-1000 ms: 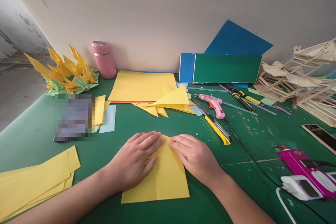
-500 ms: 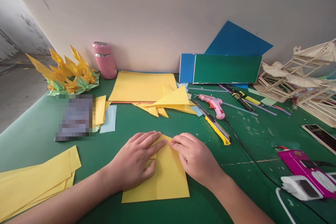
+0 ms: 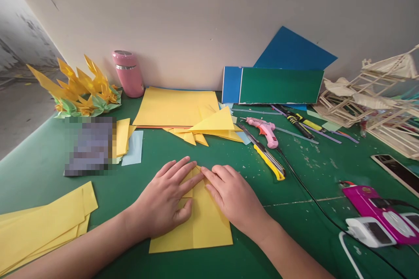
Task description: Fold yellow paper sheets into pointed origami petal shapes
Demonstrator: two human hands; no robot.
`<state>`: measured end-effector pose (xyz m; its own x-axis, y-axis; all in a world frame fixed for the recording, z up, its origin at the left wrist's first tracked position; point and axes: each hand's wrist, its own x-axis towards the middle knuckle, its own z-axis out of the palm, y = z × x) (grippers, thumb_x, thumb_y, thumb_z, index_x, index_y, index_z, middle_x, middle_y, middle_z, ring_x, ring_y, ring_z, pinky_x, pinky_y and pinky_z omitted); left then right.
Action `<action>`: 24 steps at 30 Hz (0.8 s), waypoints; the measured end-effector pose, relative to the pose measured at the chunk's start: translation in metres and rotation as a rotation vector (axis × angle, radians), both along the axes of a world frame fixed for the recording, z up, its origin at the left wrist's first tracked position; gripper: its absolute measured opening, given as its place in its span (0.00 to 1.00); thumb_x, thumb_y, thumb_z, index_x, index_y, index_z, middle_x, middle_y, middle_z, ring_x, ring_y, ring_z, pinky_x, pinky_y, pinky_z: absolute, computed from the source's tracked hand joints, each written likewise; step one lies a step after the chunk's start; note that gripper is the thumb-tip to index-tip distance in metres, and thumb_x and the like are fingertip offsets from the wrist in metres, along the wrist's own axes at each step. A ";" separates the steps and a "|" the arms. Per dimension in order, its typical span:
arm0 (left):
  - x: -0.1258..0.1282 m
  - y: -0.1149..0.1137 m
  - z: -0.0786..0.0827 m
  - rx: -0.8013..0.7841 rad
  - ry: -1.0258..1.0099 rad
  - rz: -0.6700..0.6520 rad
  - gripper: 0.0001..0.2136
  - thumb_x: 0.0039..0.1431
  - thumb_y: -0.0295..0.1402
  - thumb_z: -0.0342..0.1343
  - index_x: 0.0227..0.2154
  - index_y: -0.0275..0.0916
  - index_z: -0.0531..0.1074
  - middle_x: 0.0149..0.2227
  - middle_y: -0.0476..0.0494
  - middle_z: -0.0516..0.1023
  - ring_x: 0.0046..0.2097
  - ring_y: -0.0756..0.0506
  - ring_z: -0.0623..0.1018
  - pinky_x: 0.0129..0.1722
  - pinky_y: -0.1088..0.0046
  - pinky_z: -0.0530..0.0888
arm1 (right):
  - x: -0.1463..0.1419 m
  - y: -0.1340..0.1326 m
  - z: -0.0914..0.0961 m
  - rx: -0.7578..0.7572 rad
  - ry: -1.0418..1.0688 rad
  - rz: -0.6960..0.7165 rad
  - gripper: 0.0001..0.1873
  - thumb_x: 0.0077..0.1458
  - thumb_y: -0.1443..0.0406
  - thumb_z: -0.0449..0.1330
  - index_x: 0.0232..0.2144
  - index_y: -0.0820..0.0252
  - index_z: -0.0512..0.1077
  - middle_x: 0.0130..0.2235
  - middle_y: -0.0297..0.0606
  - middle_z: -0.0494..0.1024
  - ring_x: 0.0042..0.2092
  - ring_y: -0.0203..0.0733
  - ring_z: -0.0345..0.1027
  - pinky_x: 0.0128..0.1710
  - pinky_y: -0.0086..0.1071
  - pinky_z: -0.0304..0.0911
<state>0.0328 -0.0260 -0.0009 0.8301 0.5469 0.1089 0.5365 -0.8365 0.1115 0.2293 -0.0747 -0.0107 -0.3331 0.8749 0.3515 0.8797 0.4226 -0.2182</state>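
A yellow sheet of paper point(image 3: 203, 226) lies on the green table point(image 3: 157, 152) in front of me, with a centre crease and its top corners folded in to a point. My left hand point(image 3: 163, 202) lies flat on its left half, fingers stretched toward the tip. My right hand point(image 3: 231, 196) presses flat on the right folded flap, its fingertips meeting those of the left at the point. Neither hand grips anything.
Yellow strips point(image 3: 39, 224) lie at the left front. Behind are yellow sheets point(image 3: 173, 107), folded triangles point(image 3: 214, 124), a pink bottle point(image 3: 128, 73), paper flowers point(image 3: 81, 89), a yellow utility knife point(image 3: 266, 157), a pink glue gun point(image 3: 266, 130), blue and green cards point(image 3: 281, 85), a stick model point(image 3: 376, 100) and a power strip point(image 3: 382, 218).
My right hand has slid left over the right flap, pressing it flat toward the centre crease. The left hand has stayed on the paper, its fingers stretched a little further up.
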 end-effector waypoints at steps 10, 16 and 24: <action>-0.002 0.000 -0.002 0.010 -0.022 0.046 0.27 0.57 0.35 0.47 0.60 0.35 0.62 0.63 0.42 0.64 0.64 0.35 0.61 0.63 0.51 0.58 | 0.002 0.000 0.001 0.068 0.023 -0.051 0.17 0.63 0.72 0.45 0.33 0.63 0.73 0.30 0.40 0.73 0.33 0.44 0.66 0.30 0.35 0.64; -0.002 0.000 -0.004 0.009 -0.048 0.051 0.27 0.57 0.35 0.47 0.61 0.38 0.61 0.63 0.44 0.64 0.65 0.35 0.59 0.64 0.52 0.55 | 0.003 -0.001 0.000 0.120 0.035 -0.100 0.17 0.61 0.73 0.46 0.24 0.59 0.68 0.26 0.38 0.69 0.29 0.42 0.63 0.28 0.34 0.60; -0.003 0.001 -0.003 -0.007 -0.042 0.051 0.28 0.56 0.36 0.48 0.62 0.43 0.60 0.62 0.46 0.65 0.63 0.35 0.62 0.64 0.49 0.51 | 0.006 0.001 -0.006 0.050 0.110 -0.123 0.14 0.61 0.65 0.52 0.48 0.62 0.70 0.35 0.43 0.73 0.37 0.47 0.68 0.35 0.40 0.68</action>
